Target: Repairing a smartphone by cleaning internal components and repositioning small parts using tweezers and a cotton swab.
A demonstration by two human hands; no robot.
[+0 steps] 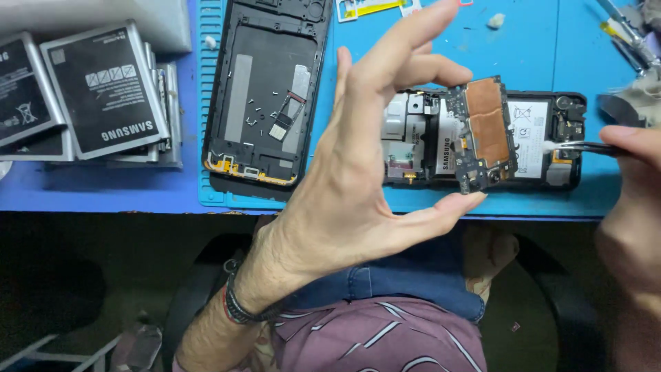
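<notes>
Over the blue bench [82, 189], the left hand [358, 172] is raised with its fingers spread wide, pinching a small circuit board [482, 131] by its edges between the thumb below and a finger above. That board, dark with two copper-coloured shields on its face, hangs just above an opened phone [544, 138] that lies flat on a lighter blue work mat [530, 48]. Inside the phone a white-labelled battery and silver parts show on either side of the board. At the frame's right edge, the right hand [630, 207] grips a slim dark tool [592, 147]; its tip carries what looks like a white swab, though blur makes that uncertain, and it touches the phone's right end. Left of the raised hand, a black phone back frame [265, 89] lies on the mat with tiny screws scattered inside it. Farther left, a stack of flat batteries [103, 89] rests on the bench. A dark band circles the left wrist.
</notes>
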